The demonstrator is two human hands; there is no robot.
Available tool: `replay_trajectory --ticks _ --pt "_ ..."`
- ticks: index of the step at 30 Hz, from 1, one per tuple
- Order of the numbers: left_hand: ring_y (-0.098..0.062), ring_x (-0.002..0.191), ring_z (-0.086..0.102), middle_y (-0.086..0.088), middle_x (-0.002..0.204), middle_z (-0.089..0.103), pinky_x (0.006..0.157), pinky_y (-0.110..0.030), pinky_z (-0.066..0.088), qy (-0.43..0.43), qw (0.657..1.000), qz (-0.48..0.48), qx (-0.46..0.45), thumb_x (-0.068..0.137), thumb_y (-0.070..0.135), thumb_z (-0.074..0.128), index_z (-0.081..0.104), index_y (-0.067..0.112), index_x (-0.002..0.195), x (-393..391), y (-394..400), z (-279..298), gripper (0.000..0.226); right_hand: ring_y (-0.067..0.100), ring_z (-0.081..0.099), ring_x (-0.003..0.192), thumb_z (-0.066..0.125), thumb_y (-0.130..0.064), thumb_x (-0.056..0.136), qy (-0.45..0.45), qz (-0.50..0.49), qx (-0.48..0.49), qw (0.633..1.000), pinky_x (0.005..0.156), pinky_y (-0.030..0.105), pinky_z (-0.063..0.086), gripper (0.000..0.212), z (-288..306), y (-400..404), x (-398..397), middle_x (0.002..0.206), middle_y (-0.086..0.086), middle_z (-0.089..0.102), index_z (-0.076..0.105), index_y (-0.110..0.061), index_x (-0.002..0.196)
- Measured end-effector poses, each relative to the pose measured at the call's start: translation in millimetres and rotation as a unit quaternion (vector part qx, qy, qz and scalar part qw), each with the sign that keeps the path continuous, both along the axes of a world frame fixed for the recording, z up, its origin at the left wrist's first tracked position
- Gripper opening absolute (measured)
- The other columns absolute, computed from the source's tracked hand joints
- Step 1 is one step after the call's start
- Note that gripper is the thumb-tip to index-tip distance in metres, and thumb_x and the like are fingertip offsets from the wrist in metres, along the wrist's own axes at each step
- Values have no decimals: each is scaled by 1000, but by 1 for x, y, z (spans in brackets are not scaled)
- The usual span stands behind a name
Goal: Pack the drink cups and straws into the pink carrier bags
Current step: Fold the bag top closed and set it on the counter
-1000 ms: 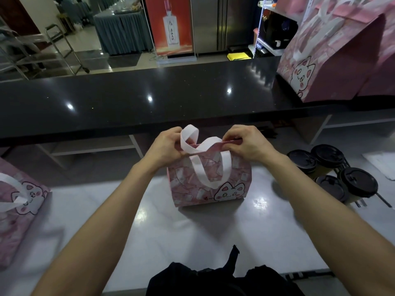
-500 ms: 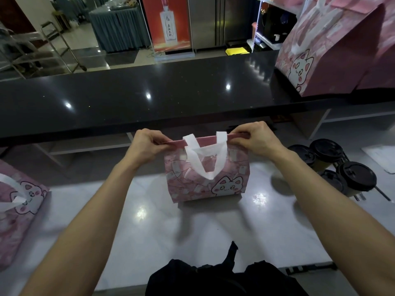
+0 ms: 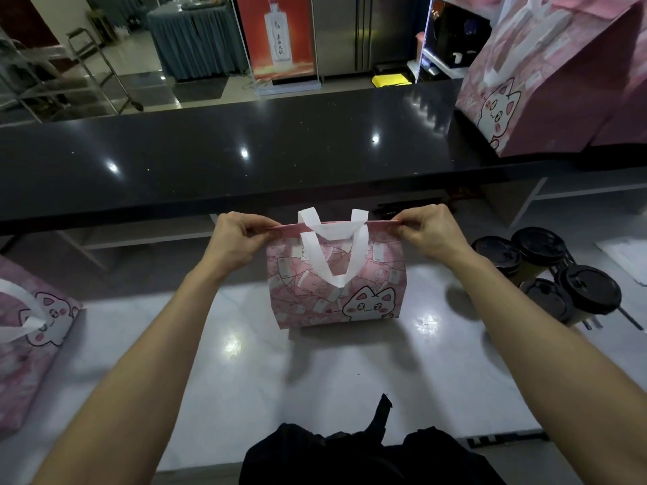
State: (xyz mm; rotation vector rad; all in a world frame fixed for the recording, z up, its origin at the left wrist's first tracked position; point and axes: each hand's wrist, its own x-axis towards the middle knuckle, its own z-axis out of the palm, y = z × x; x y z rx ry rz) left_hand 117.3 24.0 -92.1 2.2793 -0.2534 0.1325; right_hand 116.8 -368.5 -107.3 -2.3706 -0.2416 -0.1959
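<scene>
You are holding the small pink bag (image 3: pixel 336 285) in the middle of the frame. It is standing up on the shiny white table (image 3: pixel 350 372). Your left hand (image 3: pixel 235 242) is pinching the left end of the top edge, fingers curled tight on it. Your right hand (image 3: pixel 428 234) is pinching the right end the same way. You are stretching the top into a flat, straight line. One white handle (image 3: pixel 332 255) is hanging down the front, and the other is poking up behind the edge.

The drink cups (image 3: pixel 549 274) with black lids are waiting at the right side of the frame, well apart from the bag. Dark straws seem to be lying just beside them, but they are too small to tell for sure. Another pink bag (image 3: pixel 31 330) is lying at the left edge, and a big one (image 3: pixel 546 82) is sitting in the upper right on the black counter (image 3: pixel 245 152).

Here is what could go wrong. The top looks pressed shut, so I cannot tell what is inside. If you are letting go now, the soft bag could flop over. If the mouth is not pulled wide open, a cup could bump the edge, tip and spill.
</scene>
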Motion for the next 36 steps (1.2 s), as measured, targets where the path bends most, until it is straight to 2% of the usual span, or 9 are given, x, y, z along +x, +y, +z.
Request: replay_trajectory --ticks 5,12,17,21,24,27,32,35,36 --pt "-4 108 74 18 110 80 93 -39 65 54 998 -40 -19 88 40 92 81 44 115 -4 8 -7 29 -5 69 94 80 -34 96 20 8 -10 1000 87 35 60 12 -11 -1 -6 95 -23 76 74 -44 99" --pt "-8 103 76 16 104 81 96 -47 65 50 998 -23 -22 72 42 100 79 36 108 -13 4 -25 42 14 66 122 61 -44 108 70 -49 59 995 96 33 53 32 -23 23 -14 131 -9 71 61 -33 138" --pt "-11 116 69 9 127 71 101 -36 61 -5 996 84 -20 75 64 93 64 31 133 -12 7 -36 73 9 60 116 66 -60 100 48 -54 15 997 101 33 50 40 -27 14 -26 127 -12 63 74 -24 114" --pt "-16 90 69 5 101 69 79 -39 63 8 969 244 39 68 95 74 60 26 107 -28 3 -48 81 0 66 103 56 -87 89 16 -9 58 998 93 31 54 66 -24 16 -54 105 -16 73 77 -24 92" --pt "-14 87 75 10 94 75 82 -45 69 52 979 198 -25 89 73 74 68 30 100 -46 -2 -56 44 11 73 98 29 -95 92 74 10 143 987 93 41 58 84 -25 24 -72 100 -9 79 78 -26 93" --pt "-10 114 73 16 123 74 100 -44 65 79 980 147 -113 111 39 63 69 33 131 -67 -3 -62 22 3 59 132 13 -94 94 150 14 129 980 113 35 41 85 -36 30 -86 144 -19 66 73 -45 129" --pt "-20 149 54 6 159 56 109 -48 59 165 962 117 -184 97 -22 37 51 28 159 -125 -8 -82 81 3 63 128 17 -97 90 238 69 134 959 117 49 48 82 -76 32 -121 147 -14 64 56 -53 147" --pt "-23 155 47 4 170 42 102 -41 61 195 959 99 -181 91 -26 49 35 38 168 -164 -7 -98 101 10 54 143 38 -96 91 226 101 107 963 119 46 46 61 -96 37 -143 160 -19 50 40 -71 146" --pt "-23 157 44 5 173 36 101 -40 61 211 959 81 -170 88 -23 57 29 44 169 -175 -7 -102 109 10 47 149 51 -95 86 220 108 98 965 120 45 44 72 -99 40 -149 167 -19 41 31 -71 152"
